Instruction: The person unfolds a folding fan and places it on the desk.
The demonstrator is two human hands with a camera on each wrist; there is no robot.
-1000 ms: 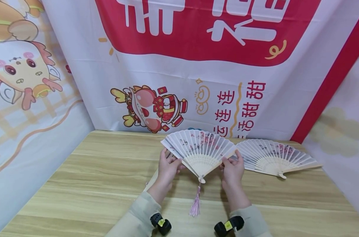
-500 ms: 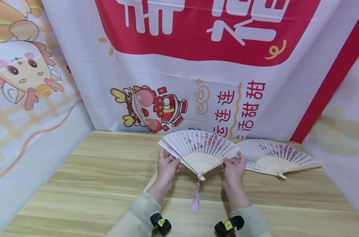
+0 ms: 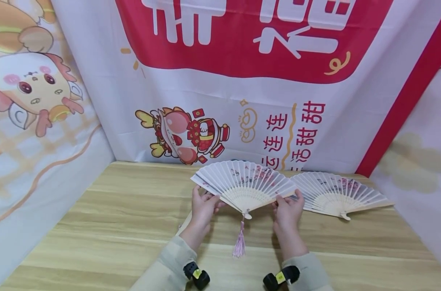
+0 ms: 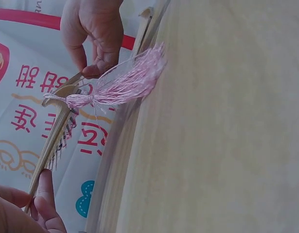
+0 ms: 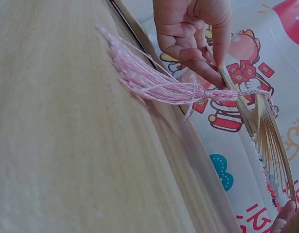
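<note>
A spread folding fan (image 3: pixel 246 194), white with pink and red flowers and pale ribs, is held up between both hands over the table. My left hand (image 3: pixel 203 211) pinches its left outer rib; a few leaves beside that rib still lie close together. At the opposite outer rib, my right hand (image 3: pixel 288 212) pinches with thumb and fingers. From the pivot hangs a pink tassel (image 3: pixel 239 241), seen large in the left wrist view as pink threads (image 4: pixel 132 80). In the right wrist view the fan's ribs (image 5: pixel 275 145) appear nearly edge-on.
A second spread fan (image 3: pixel 342 196) with similar flowers lies at the back right of the wooden table (image 3: pixel 97 238), partly behind the right hand. A thin pale strip (image 3: pixel 185 224) shows beside the left forearm. A printed cloth (image 3: pixel 206 89) hangs along the back edge.
The hands have drawn slightly apart, and the held fan has spread wider. Its pivot and tassel have risen a little. The second fan stays where it lies.
</note>
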